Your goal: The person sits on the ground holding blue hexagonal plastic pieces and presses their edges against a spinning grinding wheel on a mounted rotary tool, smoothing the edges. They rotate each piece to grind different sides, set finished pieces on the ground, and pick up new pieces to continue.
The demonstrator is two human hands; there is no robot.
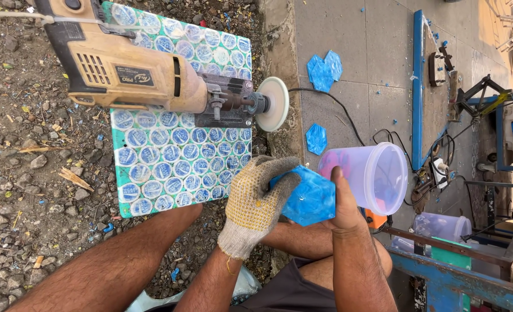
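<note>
Both my hands hold a blue marbled hexagonal tile [311, 199] in front of my knees. My left hand [255, 202] wears a knitted work glove and wraps over the tile's left edge. My right hand [344, 202] is bare and grips the right edge, thumb pointing up. Just above the tile, a yellow electric drill [129, 72] lies sideways, fixed on a green board [170, 167] patterned with blue and white bottle caps. A white round polishing disc [272, 104] on its chuck faces right, apart from the tile.
A translucent plastic bucket [378, 173] lies on its side right of my hands. More blue hexagonal tiles [324, 70] [316, 138] rest on the grey paving, crossed by a black cable [337, 107]. Gravel lies left. A blue metal frame [453, 277] and tools stand right.
</note>
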